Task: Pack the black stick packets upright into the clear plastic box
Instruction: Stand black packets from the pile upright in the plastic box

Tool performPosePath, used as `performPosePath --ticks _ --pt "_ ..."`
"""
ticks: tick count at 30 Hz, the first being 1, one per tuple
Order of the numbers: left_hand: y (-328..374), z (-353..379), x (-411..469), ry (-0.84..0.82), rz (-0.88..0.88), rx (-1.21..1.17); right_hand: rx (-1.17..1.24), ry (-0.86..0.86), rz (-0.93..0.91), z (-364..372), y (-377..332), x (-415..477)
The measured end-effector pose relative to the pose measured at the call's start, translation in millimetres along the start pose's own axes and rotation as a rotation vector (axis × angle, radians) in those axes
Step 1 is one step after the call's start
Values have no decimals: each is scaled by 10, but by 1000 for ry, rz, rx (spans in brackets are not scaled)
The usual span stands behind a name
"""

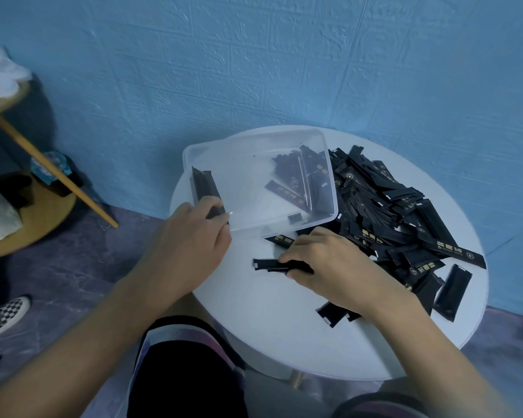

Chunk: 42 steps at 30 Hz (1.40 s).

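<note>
The stick packets [375,206] are black with small gold print. The plastic box [242,176] is clear, the tabletop [284,327] white. The wall [254,55] is blue with a brick pattern; the shoe [11,312] has black-and-white checks.

clear box [254,164] on table [272,321], packet pile [390,212] to its right

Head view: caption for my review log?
Left hand holds black packets upright at the left wall of the clear box; right hand grips more beside the pile on the table.
</note>
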<state>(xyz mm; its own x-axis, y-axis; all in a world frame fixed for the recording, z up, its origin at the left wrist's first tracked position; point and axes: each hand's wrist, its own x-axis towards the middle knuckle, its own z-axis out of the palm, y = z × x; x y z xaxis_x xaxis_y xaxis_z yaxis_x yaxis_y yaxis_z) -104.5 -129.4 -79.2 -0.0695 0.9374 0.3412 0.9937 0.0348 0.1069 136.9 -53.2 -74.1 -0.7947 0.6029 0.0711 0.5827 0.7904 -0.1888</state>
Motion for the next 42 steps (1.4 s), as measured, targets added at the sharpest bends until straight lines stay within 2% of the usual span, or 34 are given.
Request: performPosePath --ticks 4,8,12,16,20,22,27,30,32,36,42 --pt "4 -7 4 -17 -14 -5 -26 151 -18 50 -14 50" --pt "10 -25 5 -12 -21 -21 50 259 -15 20 -20 74" --pt "16 -26 -6 -15 -19 -37 263 310 12 -89 -52 102" --pt "10 -8 -12 -6 3 -32 578 448 77 -246 -127 194" --pt "38 12 -41 9 5 -43 774 657 124 -360 -183 395" --pt "55 13 -56 7 6 -41 758 700 174 -357 -173 524" --pt "97 18 -81 31 40 -39 451 564 288 -186 -249 811" --pt "115 36 -86 34 51 -50 349 454 323 -85 -313 964" --pt "121 40 -82 27 48 -63 368 372 332 -44 -346 1044" --pt "103 42 -72 25 56 -89 564 188 303 -16 -372 1082" --pt "74 30 -76 -4 85 -103 691 121 322 -55 -319 1046"
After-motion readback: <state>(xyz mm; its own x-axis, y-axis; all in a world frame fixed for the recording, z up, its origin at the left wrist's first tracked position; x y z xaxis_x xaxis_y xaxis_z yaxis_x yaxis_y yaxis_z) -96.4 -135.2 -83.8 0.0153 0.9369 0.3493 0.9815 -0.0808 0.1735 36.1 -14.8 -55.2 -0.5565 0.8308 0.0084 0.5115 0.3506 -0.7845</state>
